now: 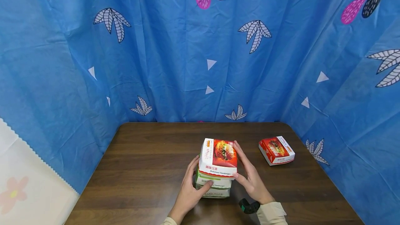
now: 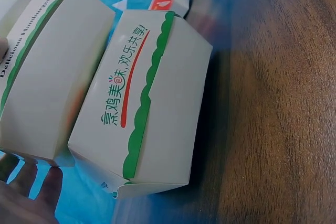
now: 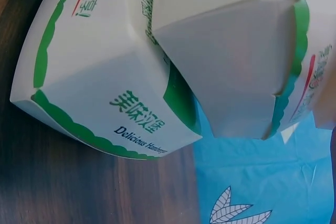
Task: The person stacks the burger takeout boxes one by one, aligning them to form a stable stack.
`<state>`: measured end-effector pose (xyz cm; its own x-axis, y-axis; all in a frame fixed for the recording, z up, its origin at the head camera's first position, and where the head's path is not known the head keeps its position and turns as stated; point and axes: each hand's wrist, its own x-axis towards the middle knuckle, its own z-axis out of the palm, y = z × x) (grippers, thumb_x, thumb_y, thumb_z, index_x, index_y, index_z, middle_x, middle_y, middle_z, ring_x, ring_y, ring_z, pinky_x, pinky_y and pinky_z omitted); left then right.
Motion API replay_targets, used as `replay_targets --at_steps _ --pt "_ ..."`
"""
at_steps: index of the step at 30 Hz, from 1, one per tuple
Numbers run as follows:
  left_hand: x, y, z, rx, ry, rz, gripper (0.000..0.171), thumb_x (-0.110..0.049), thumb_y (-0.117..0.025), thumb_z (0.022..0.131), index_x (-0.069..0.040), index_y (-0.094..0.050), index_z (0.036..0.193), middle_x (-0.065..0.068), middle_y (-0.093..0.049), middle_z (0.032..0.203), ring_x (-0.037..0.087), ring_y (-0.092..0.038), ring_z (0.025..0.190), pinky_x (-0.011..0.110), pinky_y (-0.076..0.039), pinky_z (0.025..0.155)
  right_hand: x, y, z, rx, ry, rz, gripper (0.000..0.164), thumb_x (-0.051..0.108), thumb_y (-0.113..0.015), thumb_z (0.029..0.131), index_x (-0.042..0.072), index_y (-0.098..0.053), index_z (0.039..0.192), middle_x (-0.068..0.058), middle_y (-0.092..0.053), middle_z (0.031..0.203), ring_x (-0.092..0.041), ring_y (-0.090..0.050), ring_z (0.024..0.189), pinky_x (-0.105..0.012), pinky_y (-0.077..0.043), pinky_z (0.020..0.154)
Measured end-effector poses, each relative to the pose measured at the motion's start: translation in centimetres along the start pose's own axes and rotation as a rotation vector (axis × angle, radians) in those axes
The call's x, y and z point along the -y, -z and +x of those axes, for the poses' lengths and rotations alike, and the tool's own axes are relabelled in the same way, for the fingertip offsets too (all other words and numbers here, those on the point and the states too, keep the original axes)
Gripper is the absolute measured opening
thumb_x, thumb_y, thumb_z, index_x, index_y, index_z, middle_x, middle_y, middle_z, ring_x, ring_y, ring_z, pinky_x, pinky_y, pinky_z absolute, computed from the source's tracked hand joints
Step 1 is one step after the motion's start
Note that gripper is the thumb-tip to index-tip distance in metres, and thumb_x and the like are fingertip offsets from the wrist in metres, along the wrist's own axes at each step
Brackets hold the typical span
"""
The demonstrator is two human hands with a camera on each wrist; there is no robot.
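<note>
Head view: pile of three just past 6 o'clock from centre, on the dark wood-grain bench (image 1: pixel 150 159). Top: red-and-white square cardboard burger box (image 1: pixel 220 159), slightly askew. Under it: white cardboard box with green trim (image 1: pixel 222 183). Bottom: second green-trimmed white cardboard box (image 1: pixel 217 192). Left hand (image 1: pixel 189 191) at 8 o'clock of the pile, fingers down the side, thumb across the front of the middle box; grip is around that one. Right hand (image 1: pixel 252 180) at 4 o'clock, holding the top red box between thumb at near corner and fingers at far corner. Black wristband (image 1: pixel 249 206) beside the right cuff. Spare red-and-white burger box (image 1: pixel 276 151) sits apart, between 2 and 3 o'clock of the pile.

Left wrist: middle box at 10 o'clock, left fingertips against it at 8. Bottom box fills the centre, bench at 3. Spare red box peeks in at 12.

Right wrist: two green-trimmed boxes, one at 9, other at 1, edges out of line. Right grip can't be read here.

Progress, my read: three boxes piled, alignment rough, neither hand off. Can't tell if the pile or the hands take the weight. Spare red box remains off the pile.
</note>
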<state>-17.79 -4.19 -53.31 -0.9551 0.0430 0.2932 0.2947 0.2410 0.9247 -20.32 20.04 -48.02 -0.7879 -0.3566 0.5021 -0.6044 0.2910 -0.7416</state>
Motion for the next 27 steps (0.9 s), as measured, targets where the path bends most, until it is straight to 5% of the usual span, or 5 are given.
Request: replay_targets --at_steps 19,27 --pt "-0.6 0.3 0.0 -0.022 0.002 -0.005 0.092 -0.041 -0.088 0.081 -0.039 -0.036 0.156 -0.012 -0.037 0.161 0.018 -0.045 0.14 0.054 -0.037 0.116 -0.1 -0.1 -0.1 0.023 0.026 0.025 0.082 0.007 -0.059 0.094 0.014 -0.019 0.166 -0.013 -0.011 0.173 -0.005 -0.015 0.157 -0.02 -0.027 0.12" --pt "-1.1 0.7 0.1 -0.031 -0.02 -0.001 0.099 -0.039 -0.09 0.078 -0.03 -0.034 0.159 -0.008 -0.036 0.162 0.013 -0.05 0.13 0.05 -0.04 0.113 -0.1 0.2 -0.1 -0.046 -0.023 0.087 0.075 0.005 -0.052 0.098 0.014 -0.02 0.165 -0.014 -0.015 0.172 0.0 -0.019 0.154 -0.014 -0.028 0.116"
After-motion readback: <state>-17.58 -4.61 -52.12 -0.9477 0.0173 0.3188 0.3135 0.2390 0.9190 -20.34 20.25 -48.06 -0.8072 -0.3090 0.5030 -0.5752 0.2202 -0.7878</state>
